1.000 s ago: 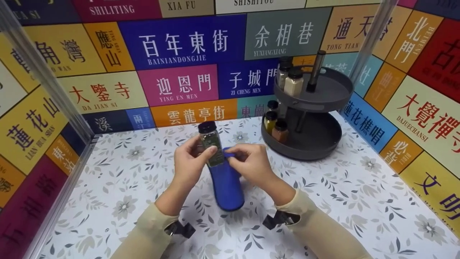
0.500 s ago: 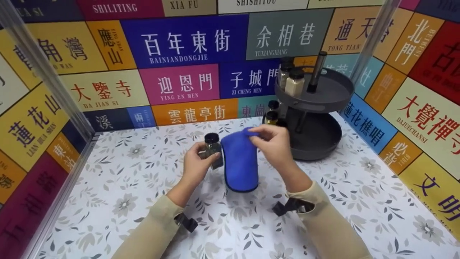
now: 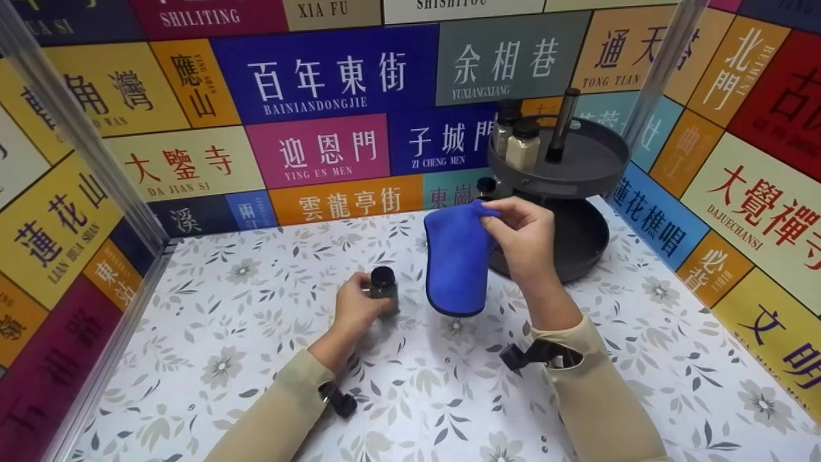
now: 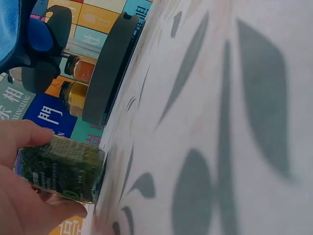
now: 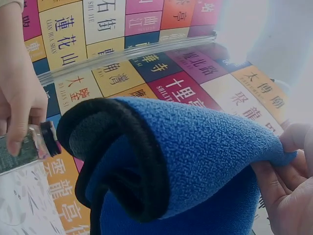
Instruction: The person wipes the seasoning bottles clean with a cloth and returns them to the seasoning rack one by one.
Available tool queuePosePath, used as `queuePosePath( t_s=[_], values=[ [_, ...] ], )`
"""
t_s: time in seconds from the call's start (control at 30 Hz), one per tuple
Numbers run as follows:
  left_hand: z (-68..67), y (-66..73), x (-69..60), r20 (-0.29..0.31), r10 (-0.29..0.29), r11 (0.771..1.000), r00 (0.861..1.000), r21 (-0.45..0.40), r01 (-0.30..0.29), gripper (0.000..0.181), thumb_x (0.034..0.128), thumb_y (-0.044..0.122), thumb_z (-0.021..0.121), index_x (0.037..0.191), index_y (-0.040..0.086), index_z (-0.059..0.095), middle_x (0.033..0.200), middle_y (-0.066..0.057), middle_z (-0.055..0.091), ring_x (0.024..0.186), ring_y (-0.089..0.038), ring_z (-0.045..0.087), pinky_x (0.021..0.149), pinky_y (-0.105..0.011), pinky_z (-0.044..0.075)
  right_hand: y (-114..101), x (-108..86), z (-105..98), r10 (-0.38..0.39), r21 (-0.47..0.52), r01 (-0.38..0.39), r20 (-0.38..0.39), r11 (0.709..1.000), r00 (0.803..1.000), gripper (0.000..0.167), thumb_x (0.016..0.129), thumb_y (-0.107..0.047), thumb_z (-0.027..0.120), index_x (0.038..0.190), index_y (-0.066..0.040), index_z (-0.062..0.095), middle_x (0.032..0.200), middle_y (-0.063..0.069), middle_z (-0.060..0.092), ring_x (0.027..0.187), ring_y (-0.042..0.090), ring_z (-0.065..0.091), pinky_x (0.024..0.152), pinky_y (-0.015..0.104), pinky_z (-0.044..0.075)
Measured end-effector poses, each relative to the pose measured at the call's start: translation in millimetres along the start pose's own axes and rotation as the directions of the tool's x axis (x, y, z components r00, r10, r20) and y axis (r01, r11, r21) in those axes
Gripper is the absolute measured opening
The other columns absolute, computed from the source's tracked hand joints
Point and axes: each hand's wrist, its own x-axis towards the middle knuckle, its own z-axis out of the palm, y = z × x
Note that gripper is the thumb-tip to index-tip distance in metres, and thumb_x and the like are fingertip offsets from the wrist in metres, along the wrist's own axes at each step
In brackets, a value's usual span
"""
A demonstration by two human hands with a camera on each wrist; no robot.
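Observation:
My left hand (image 3: 359, 307) grips a spice jar (image 3: 389, 300) of dark green dried herbs with a black cap, upright at the tabletop. In the left wrist view the base of the herb jar (image 4: 63, 169) is at the table surface; whether it touches is hard to tell. My right hand (image 3: 527, 234) pinches a corner of a blue cloth (image 3: 457, 260) with black edging, which hangs folded above the table, right of the jar. In the right wrist view the fuzzy blue cloth (image 5: 210, 147) droops from thumb and fingers (image 5: 276, 188), its bound edges curling.
A dark grey two-tier round rack (image 3: 580, 250) stands at the back right, behind my right hand. Its upper tier holds black-capped jars, one pale (image 3: 523, 151). More jars (image 4: 78, 95) sit on the lower tier, partly behind the cloth. Sign-patterned walls border the floral table (image 3: 269, 398).
The cloth has come away from the jar, lifted up and rightward by my right hand. My left hand has lowered the jar to the tabletop, slightly right and nearer me.

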Motion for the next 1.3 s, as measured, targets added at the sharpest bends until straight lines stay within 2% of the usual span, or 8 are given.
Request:
queuePosePath(
  t_s=[0.13,0.3,0.67,0.83,0.97,1.1,1.2,1.3],
  values=[
    [-6.0,-0.5,4.7,0.15,0.069,0.998,0.986,-0.013,-0.068,0.077,0.0675,-0.001,0.081,0.142,0.003,0.06,0.135,-0.019,0.07,0.123,-0.032,0.065,0.113,-0.047,0.049,0,-0.5,0,0.004,0.006,-0.004,0.017,1.0,1.0,0.016,0.084,0.017,0.072,0.099,0.015,0.077,0.09,0.0,0.081,0.076,0.008,0.074,0.067,0.021,0.06],
    [-12.9,1.0,7.1,0.288,0.078,0.976,0.954,-0.218,-0.014,0.082,0.0707,-0.02,0.059,0.149,0.003,0.056,0.141,-0.019,0.066,0.127,-0.032,0.063,0.115,-0.048,0.049,-1,-1.7,1,0.004,0.007,-0.004,0.045,1.0,0.999,0.016,0.086,0.015,0.073,0.102,0.016,0.076,0.092,-0.003,0.081,0.08,0.01,0.075,0.07,0.022,0.061],
    [-11.5,1.5,7.8,0.25,0.142,0.99,0.958,-0.047,-0.135,0.038,0.0767,-0.001,0.083,0.114,0.003,0.075,0.116,-0.016,0.074,0.111,-0.035,0.075,0.101,-0.044,0.06,2,-1.8,2,0.022,0.033,-0.024,0.072,0.999,0.997,0.016,0.086,0.015,0.072,0.102,0.016,0.076,0.093,-0.001,0.081,0.085,0.013,0.078,0.073,0.023,0.062],
    [-17.9,11.9,4.1,0.294,0.159,0.965,0.942,-0.249,-0.085,0.042,0.0779,-0.003,0.082,0.119,-0.001,0.074,0.11,-0.012,0.076,0.104,-0.024,0.076,0.095,-0.036,0.062,8,-2.8,5,0.039,-0.021,-0.038,0.067,0.999,0.997,0.016,0.086,0.014,0.073,0.101,0.011,0.078,0.095,0.003,0.081,0.086,0.012,0.078,0.075,0.024,0.063],
    [-29.2,31.6,-4.3,0.316,0.206,0.886,0.926,-0.462,-0.039,0.048,0.0805,-0.006,0.077,0.127,-0.007,0.069,0.108,-0.007,0.078,0.099,-0.017,0.077,0.091,-0.032,0.063,19,-5.9,12,0.056,-0.126,-0.045,0.078,0.991,0.995,0.016,0.086,0.011,0.075,0.099,0.004,0.082,0.097,0.013,0.081,0.084,0.009,0.077,0.075,0.023,0.062],
    [-37.8,54.7,-19.4,0.259,0.262,0.832,0.929,-0.549,-0.081,0.051,0.0801,-0.007,0.077,0.13,-0.008,0.066,0.106,-0.001,0.077,0.097,-0.014,0.074,0.087,-0.03,0.062,31,-16.3,24,0.042,-0.272,-0.003,0.139,0.962,0.989,0.016,0.086,0.006,0.077,0.098,-0.002,0.084,0.097,0.014,0.081,0.078,0.008,0.073,0.069,0.019,0.059],
    [-40.2,67.0,-29.5,0.24,0.306,0.823,0.921,-0.553,-0.129,0.05,0.0827,-0.003,0.077,0.131,-0.007,0.067,0.103,0.0,0.076,0.093,-0.015,0.069,0.083,-0.028,0.061,37,-27.5,35,0.015,-0.322,0.06,0.226,0.945,0.974,0.018,0.086,0.005,0.077,0.1,-0.004,0.084,0.098,0.012,0.082,0.08,0.011,0.074,0.069,0.019,0.06],
    [-39.7,74.5,-36.2,0.231,0.323,0.846,0.918,-0.506,-0.17,0.044,0.0848,0.002,0.079,0.128,-0.004,0.07,0.099,0.0,0.074,0.09,-0.015,0.066,0.081,-0.026,0.059,37,-36.5,42,-0.015,-0.304,0.113,0.307,0.946,0.952,0.019,0.087,0.005,0.076,0.102,-0.005,0.084,0.1,0.01,0.082,0.085,0.015,0.077,0.071,0.025,0.063]
  ],
)
